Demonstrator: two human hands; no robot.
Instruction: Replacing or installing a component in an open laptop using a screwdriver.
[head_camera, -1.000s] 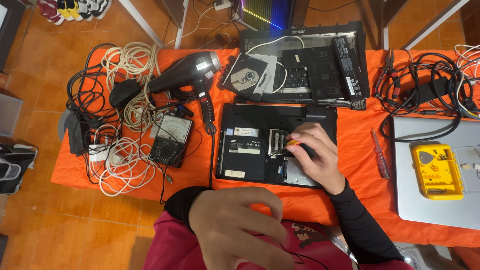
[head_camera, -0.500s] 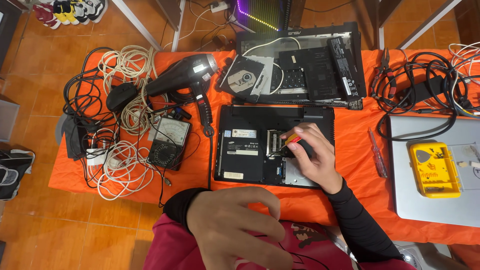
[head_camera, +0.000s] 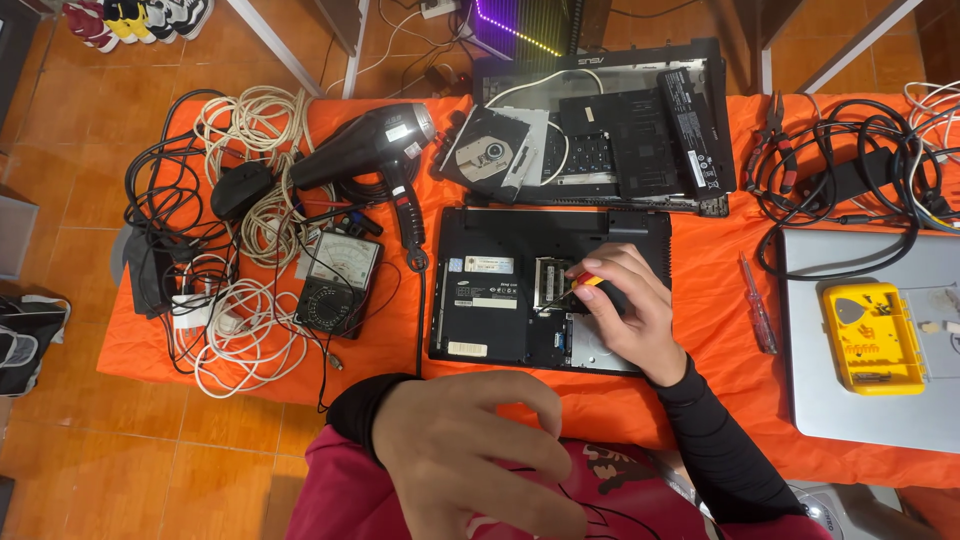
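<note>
An upturned black laptop (head_camera: 520, 290) lies bottom-up in the middle of the orange worktop (head_camera: 700, 400), its service cover off so that the memory slot and the drive bay show. The right hand (head_camera: 625, 310) rests over the open bay, its grip closed on a small screwdriver (head_camera: 587, 283) with a red and yellow handle, whose tip points down at the memory slot. The left hand (head_camera: 470, 450) is raised close to the camera, above the person's lap, fingers curled and loosely spread; whether its grip has hold of anything I cannot tell.

Just behind the laptop lies a second, dismantled black laptop chassis (head_camera: 620, 130), with an optical drive (head_camera: 490, 150) leaning on its left end. To the left are a black hair dryer (head_camera: 375, 150), an analogue multimeter (head_camera: 335, 280) and a tangle of white and black cables (head_camera: 230, 250). To the right, a slim red-handled screwdriver (head_camera: 757, 305) lies on the cloth, beside a closed silver laptop (head_camera: 880, 400) that carries a yellow tool case (head_camera: 872, 335). Pliers (head_camera: 772, 125) and coiled black leads (head_camera: 860, 170) sit at the far right.
</note>
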